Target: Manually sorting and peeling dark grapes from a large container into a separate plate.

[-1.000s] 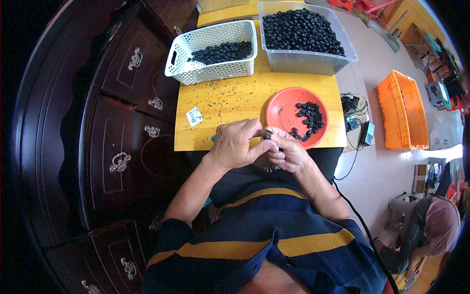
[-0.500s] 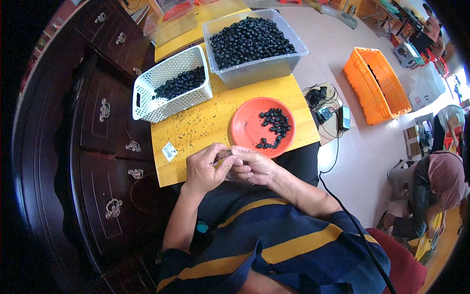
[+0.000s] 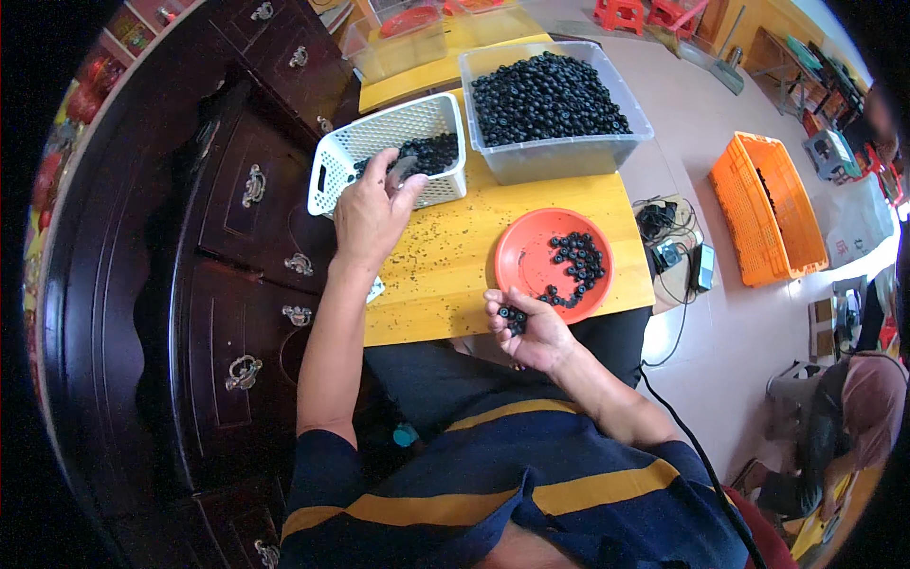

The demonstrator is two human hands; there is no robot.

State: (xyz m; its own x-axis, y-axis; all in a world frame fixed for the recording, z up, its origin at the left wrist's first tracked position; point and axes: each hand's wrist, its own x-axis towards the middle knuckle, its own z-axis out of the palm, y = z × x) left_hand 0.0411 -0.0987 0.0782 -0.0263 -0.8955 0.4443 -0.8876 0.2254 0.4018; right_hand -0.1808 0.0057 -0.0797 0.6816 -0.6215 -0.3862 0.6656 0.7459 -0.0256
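My left hand reaches over the near side of the white perforated basket, thumb and fingers apart. A blurred greyish patch between its fingertips cannot be made out. Small black round parts lie in the basket behind the fingers. My right hand is palm up beside the red round tray, fingers curled around several small black round parts, some with a hole in the middle. More of these parts sit on the tray's right side.
On the yellow table, strewn with dark crumbs, a clear plastic bin is heaped with black parts. Dark drawers stand at the left. An orange crate, cables and a bent-over person are to the right.
My hands were together near the table's front edge and have come apart. The left has gone forward to the basket; the right has turned palm up, showing the black parts. The view has shifted.
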